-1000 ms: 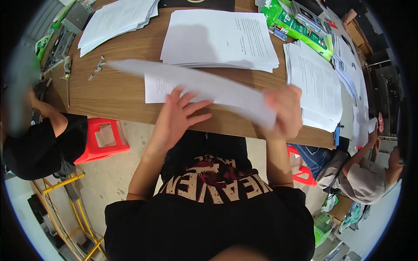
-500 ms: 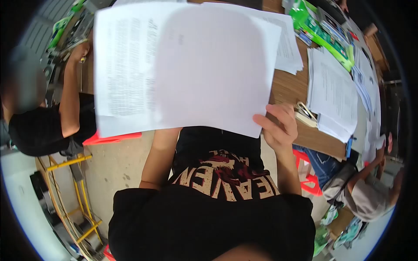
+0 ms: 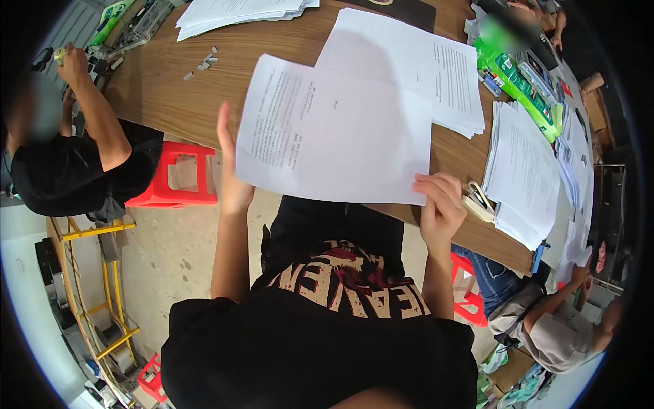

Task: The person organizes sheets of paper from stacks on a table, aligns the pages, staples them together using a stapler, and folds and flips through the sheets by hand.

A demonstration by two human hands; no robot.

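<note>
A printed sheet of paper (image 3: 340, 136) is tilted up in front of me, text on its left part and a shadow across the rest. My right hand (image 3: 441, 204) pinches its lower right corner between thumb and fingers. At the left edge, my left hand (image 3: 235, 170) stands upright with a finger stretched out, against or just beside the paper; its other fingers are partly hidden. Behind the held sheet lies a stack of printed pages (image 3: 446, 82) on the wooden table (image 3: 157, 99). A stapler (image 3: 479, 201) rests close to my right hand.
To the right is another paper stack (image 3: 521, 170), with a green packet (image 3: 518, 85) beyond it. Small pale pieces (image 3: 206, 61) lie near more papers (image 3: 245, 17). People sit on both sides; a red stool (image 3: 180, 180) is at left, a yellow frame (image 3: 112, 293) below.
The held sheet has come down and turned smaller in view, uncovering the table and the stack behind. My left hand has come out from behind it with a finger extended; my right hand keeps its corner.
</note>
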